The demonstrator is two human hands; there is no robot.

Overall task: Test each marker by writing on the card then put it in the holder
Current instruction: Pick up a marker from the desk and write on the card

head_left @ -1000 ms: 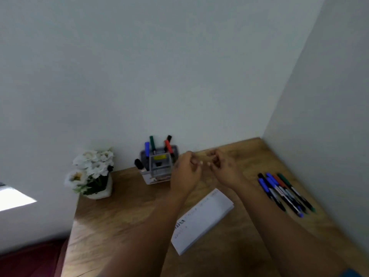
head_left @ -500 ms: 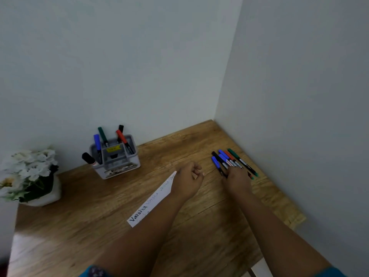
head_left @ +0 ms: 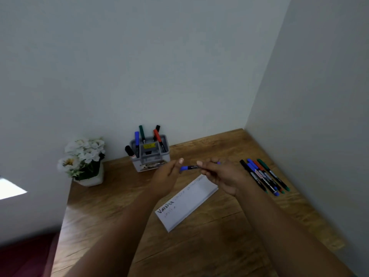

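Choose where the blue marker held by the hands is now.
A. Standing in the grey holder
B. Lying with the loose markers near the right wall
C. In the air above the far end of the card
C: both hands, left hand and right hand, hold the blue marker in the air over the card.

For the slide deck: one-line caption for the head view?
Both hands hold a blue marker above the card, near the holder.

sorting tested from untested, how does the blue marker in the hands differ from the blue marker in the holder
The held blue marker lies roughly level above the card, gripped by the left hand and the right hand; the blue marker in the holder stands nearly upright, untouched. The held one is mostly hidden by fingers; the other shows its top half. Both have blue caps.
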